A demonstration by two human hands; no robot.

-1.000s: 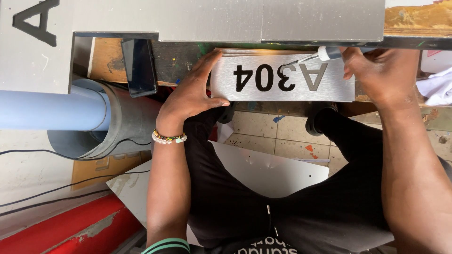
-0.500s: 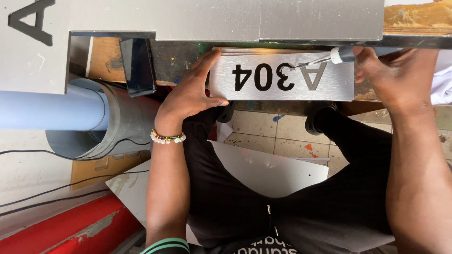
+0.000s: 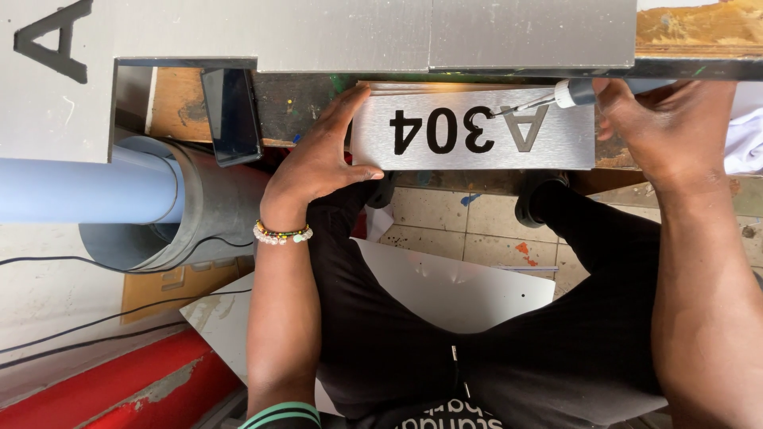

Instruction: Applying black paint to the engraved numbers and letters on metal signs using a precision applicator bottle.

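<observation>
**Pick tip moves onto the sign's letter**

Since the earlier frames the right hand (image 3: 668,131) has drawn in from the far edge toward the metal sign plate (image 3: 473,131), and the fine metal tip of the pen-like tool (image 3: 556,97) it holds now sits at the top of the grey letter, where before it hovered just off the plate's upper edge. Its fingers are closed around the tool's white-collared handle. The left hand (image 3: 322,159) has hardly shifted: it lies spread and open, palm down, thumb along the plate's lower left corner and fingertips on its left end, pressing it flat.

That brushed silver plate lies on the worn wooden counter (image 3: 179,111), just below a larger grey metal sheet (image 3: 358,32), with dark cut-out characters on it and one letter paler than the rest. A dark phone-like slab (image 3: 230,115) stands to the left, beside a grey pipe (image 3: 79,191). Tiled floor (image 3: 469,222) shows beneath.

My judgement of the risk: the plate is held at one end only, so a firm push from the tip could pivot or slide it. If the point skids off the letter's edge it would likely scratch the brushed finish. The left thumb lies well apart from the tip, so it seems safe.
</observation>
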